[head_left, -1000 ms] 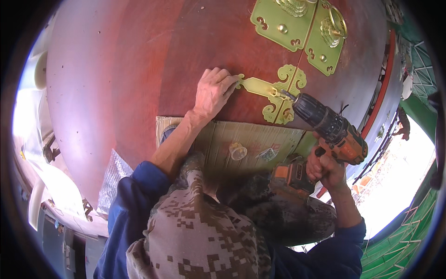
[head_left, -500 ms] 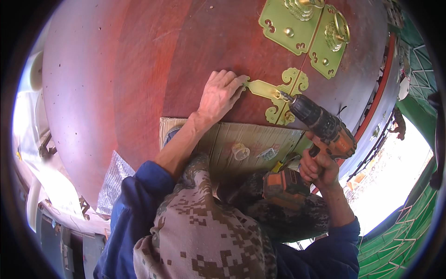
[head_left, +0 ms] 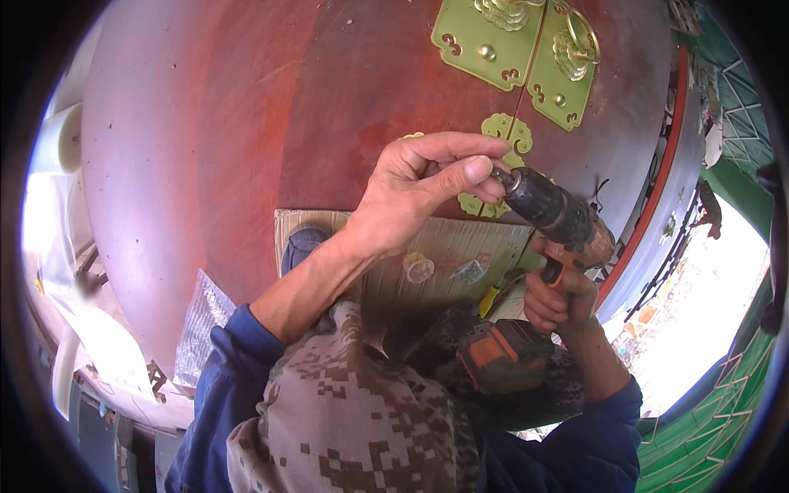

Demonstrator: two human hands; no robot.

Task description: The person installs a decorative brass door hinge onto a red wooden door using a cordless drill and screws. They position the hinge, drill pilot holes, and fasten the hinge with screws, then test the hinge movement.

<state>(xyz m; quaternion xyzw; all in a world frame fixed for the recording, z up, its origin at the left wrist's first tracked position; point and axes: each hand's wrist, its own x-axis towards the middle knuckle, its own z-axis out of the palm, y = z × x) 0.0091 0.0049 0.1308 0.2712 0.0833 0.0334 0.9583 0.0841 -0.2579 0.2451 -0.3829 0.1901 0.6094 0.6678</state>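
Cordless drill (head_left: 552, 215) in orange and black sits in our right hand (head_left: 561, 297), whose fingers are wrapped tight round the grip, the battery block (head_left: 503, 355) hanging below over our lap. Its dark chuck points up and to the left, toward the red-brown wooden cabinet (head_left: 246, 140) that fills most of the view. Our left hand (head_left: 419, 191) meets the drill at its tip: thumb and forefinger are pinched narrowly together right at the nose of the chuck, the other fingers curled behind them. Whether a screw or a bit sits between those fingertips we cannot tell, as the thumb covers the spot.

Just behind the left hand lies one small brass ornamental fitting (head_left: 503, 140) with scrolled ends, flat on the wood; the hand and chuck hide its middle, so we see a piece above the fingers and a piece below. Further up the panel we count two larger brass lock plates (head_left: 486, 41) side by side, meeting along the seam of the doors, each carrying one ring pull.

Below the cabinet edge, one sheet of brown cardboard (head_left: 460, 255) lies flat, with one blue shoe (head_left: 302, 245) resting at its left end. We wear two blue sleeves (head_left: 226, 378) and camouflage trousers (head_left: 362, 419). To the left of our leg is one piece of bubble wrap (head_left: 201, 320), and at the far right a green metal lattice (head_left: 723, 411) stands in bright daylight.
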